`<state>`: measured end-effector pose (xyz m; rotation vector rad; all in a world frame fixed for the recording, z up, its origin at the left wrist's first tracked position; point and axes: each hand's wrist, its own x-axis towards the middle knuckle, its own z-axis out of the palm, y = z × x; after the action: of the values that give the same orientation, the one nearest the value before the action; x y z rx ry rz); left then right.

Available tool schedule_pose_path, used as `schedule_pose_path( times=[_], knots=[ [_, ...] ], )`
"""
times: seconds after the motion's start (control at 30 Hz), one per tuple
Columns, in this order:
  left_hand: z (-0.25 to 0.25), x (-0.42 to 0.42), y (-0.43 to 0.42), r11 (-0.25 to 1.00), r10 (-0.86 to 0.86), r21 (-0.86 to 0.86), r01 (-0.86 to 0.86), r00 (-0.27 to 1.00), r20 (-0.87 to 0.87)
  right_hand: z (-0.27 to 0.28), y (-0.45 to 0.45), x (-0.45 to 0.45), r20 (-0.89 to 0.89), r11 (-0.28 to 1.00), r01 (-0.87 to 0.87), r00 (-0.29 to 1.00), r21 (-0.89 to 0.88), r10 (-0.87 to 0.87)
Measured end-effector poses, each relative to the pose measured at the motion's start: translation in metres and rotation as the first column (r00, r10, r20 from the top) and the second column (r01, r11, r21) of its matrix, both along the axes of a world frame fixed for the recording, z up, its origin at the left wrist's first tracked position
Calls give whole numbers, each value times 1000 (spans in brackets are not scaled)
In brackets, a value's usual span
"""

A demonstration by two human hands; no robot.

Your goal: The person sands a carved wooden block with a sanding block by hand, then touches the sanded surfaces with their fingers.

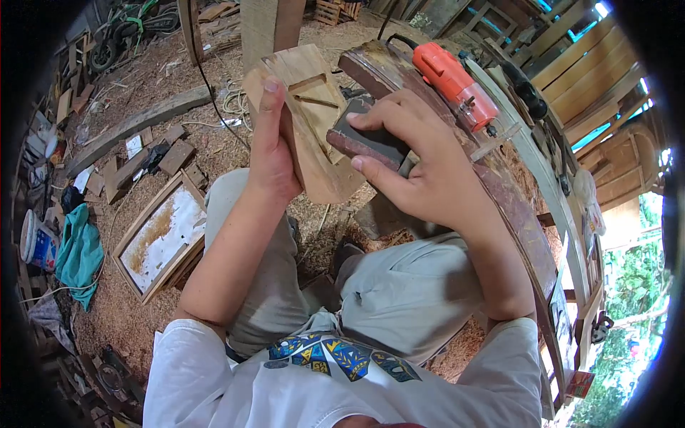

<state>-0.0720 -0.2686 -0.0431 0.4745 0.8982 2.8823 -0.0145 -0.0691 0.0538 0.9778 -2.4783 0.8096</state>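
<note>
My left hand (275, 153) is closed around the side of a pale wooden block (325, 182) with recesses cut into its face, its thumb lying along the near edge. The block is held up tilted above my lap. In my right hand (428, 160) is a dark sanding block (367, 139), which looks wrapped in sandpaper, gripped between thumb and fingers. It lies over the right side of the wooden block's face; whether the two touch, I cannot tell. Some fingers of both hands are hidden behind what they hold.
On the workbench (499, 189) to my right lies an orange power tool (453, 82) with a black cord. A wooden frame with a white panel (160, 239) rests on the sawdust-covered floor at left, near wood offcuts (176, 158) and a teal cloth (78, 253). A wooden post (271, 28) stands ahead.
</note>
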Motion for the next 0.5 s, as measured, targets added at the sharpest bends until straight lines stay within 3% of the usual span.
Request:
schedule_pose_path(
  times=[0.2, 0.3, 0.4, 0.47, 0.5],
  knots=[
    [2, -1, -2, 999, -37, -2, 37, 999, -3, 6, 1, 5, 124, 999, -18, 992, 27, 14],
    [4, 1, 1, 998, -23, -63, 23, 1000, -8, 4, 8, -4, 172, 994, -107, 979, -14, 108],
    [7, 5, 6, 999, -40, -14, 41, 998, 53, -3, 11, -10, 257, 984, -59, 961, -168, 102],
    [6, 4, 7, 999, -33, -16, 34, 998, 56, -6, 9, -12, 2, 999, 11, 1000, -35, -11],
    [6, 3, 8, 1000, -21, -17, 22, 998, 56, -7, 7, -10, 2, 999, 15, 1000, -34, -14]
  ],
)
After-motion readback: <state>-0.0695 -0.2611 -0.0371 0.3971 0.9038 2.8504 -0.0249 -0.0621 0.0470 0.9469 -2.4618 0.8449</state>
